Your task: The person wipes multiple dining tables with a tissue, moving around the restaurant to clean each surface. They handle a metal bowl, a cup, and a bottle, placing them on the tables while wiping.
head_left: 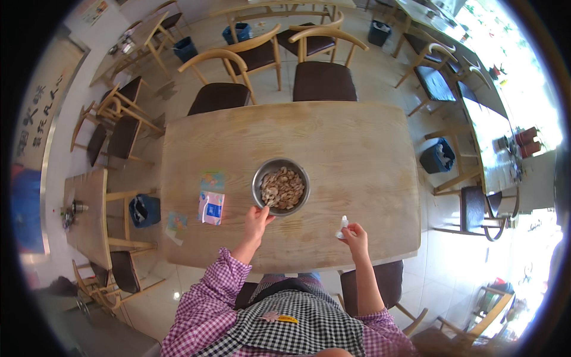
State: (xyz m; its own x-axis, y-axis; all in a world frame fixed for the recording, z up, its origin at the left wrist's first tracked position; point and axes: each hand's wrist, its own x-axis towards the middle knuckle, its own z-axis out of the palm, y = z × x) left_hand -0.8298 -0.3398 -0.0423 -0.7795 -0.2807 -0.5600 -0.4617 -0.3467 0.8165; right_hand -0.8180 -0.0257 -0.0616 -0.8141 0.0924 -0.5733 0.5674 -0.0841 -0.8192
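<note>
A round metal bowl (256, 189) stands on the wooden table, filled with beige-brown flat pieces (283, 187) whose kind I cannot make out. At the bowl's near left rim is my left hand (257, 223), its thumb and fingers closed on the edge. Over the table to the right of the bowl, my right hand (355, 237) pinches a crumpled white tissue (342, 227). A pink and blue tissue pack (212, 208) lies left of the bowl, apart from both hands.
The wooden table (357, 149) has chairs along its far side, such as one brown-seated chair (324, 80). Another chair (372, 288) sits by my right forearm. A small colourful wrapper (176, 222) lies at the table's left edge. Blue bins (438, 156) stand on the floor at both sides.
</note>
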